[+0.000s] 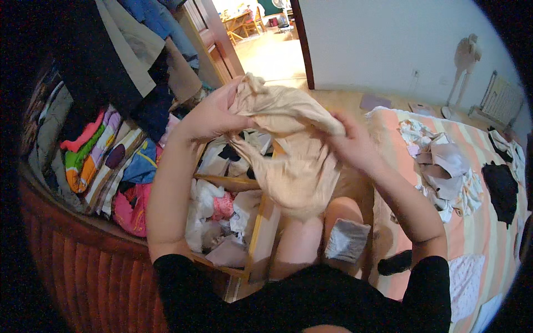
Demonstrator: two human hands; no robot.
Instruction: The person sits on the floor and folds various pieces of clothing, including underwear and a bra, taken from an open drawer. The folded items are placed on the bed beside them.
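A crumpled beige garment hangs between my two hands, above my knees and the edge of an open wooden drawer. My left hand grips its bunched upper end. On the other side, my right hand holds its right edge, with the fingertips partly hidden by the fabric. Folds hide the garment's exact kind. Beneath it, the divided drawer holds white, pink and grey clothing in the near compartment. More dark and light clothes fill the far one. A folded grey cloth rests on my right thigh.
Folded colourful clothes stand in a row in the wardrobe at left, below hanging garments. A bed with a striped sheet is at right, bearing a heap of light clothes and a black garment. A doorway opens ahead.
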